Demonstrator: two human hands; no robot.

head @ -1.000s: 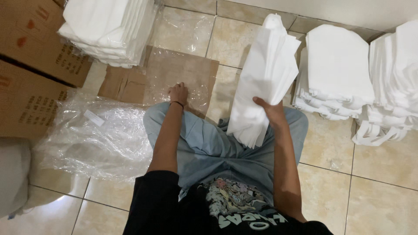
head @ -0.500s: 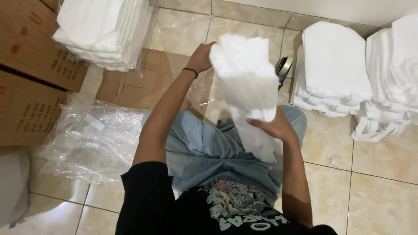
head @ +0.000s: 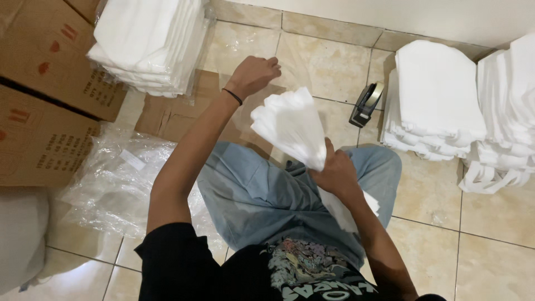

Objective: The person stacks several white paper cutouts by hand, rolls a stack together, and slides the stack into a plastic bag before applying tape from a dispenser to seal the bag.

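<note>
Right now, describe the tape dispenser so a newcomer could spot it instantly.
Start at the tall stacks of white bags by the back wall on the right. Just left of the nearest stack, on the beige tiled floor, stands the tape dispenser. It is the only small dark object there, black-bodied with a roll of tape on top, while everything beside it is white fabric.

This looks like a small packing or stock room, with the work done on the ground. The beige tiled floor serves as the workplace. Brown shipping cartons stand stacked at the left, and crumpled clear plastic wrapping lies just beside them. Tall stacks of folded white bags sit far left, more white bag piles at the right by the wall. A tape dispenser stands between.
</note>
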